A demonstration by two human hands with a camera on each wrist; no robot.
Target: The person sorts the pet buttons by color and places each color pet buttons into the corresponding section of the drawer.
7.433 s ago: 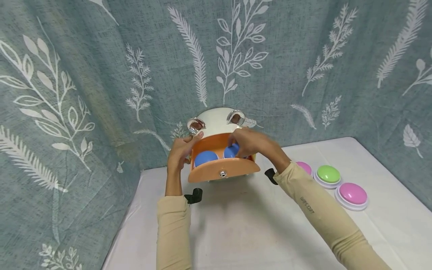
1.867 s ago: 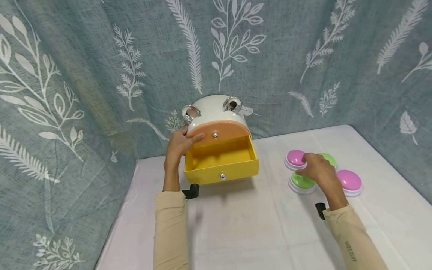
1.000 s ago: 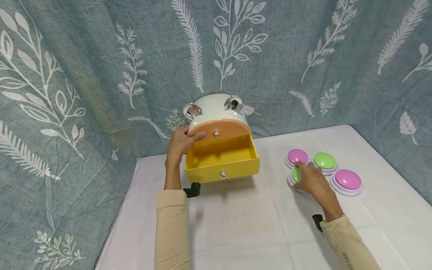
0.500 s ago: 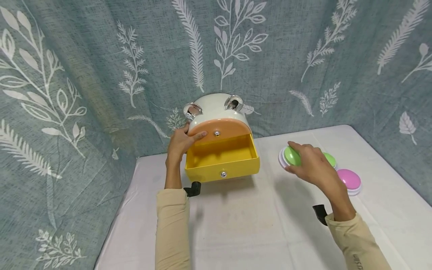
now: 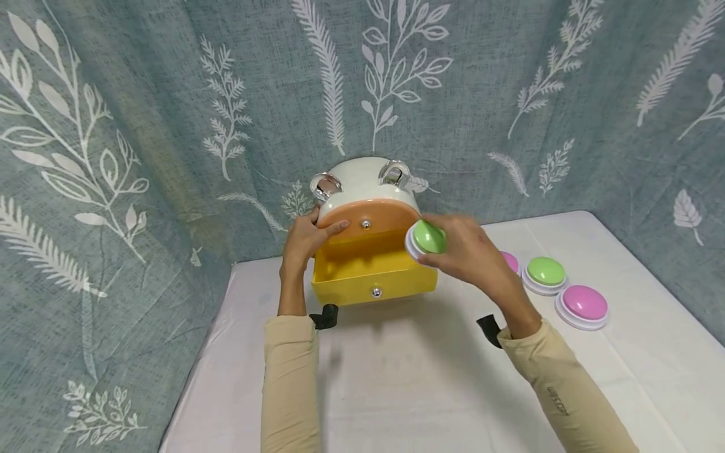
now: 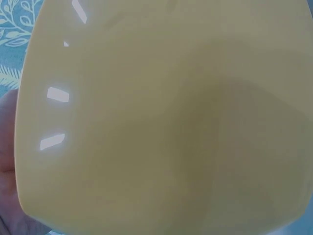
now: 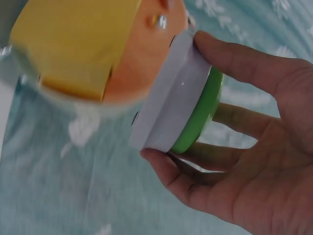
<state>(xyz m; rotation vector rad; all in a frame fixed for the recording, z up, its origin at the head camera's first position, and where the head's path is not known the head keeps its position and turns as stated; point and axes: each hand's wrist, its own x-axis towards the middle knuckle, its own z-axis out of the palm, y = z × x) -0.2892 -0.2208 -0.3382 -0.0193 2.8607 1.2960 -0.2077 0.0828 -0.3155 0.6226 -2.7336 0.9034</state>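
While our L hand (image 5: 306, 240) grips the box (image 5: 362, 176) by its left side, we've got a green button (image 5: 428, 237) in our R hand (image 5: 467, 251), up off the desk (image 5: 391, 384). R fingers are clamped on opp. sides of its white base (image 7: 171, 95), the green dome turned twd our palm, so it's tilted. In the head view it overlaps the R end of the yellow drawer (image 5: 370, 285); can't tell if it's over the drawer or just beside it. L fingers are clamped on the box: thumb on the orange front (image 5: 391, 217), the rest round the side, partly hidden.

Box stands by the desk's far edge, nearer the far L corner than the far R, w/ a white top & 2 silver eyes (image 5: 326, 186). Yellow drawer's pulled out twd us, below the orange front. Twd the desk's R edge we see a 2nd green button (image 5: 546, 271) & 2 pink buttons (image 5: 585, 302), 1 pink part hidden by our R arm. Blue-grey curtain (image 5: 272, 113) w/ white leaf print hangs behind the far edge.
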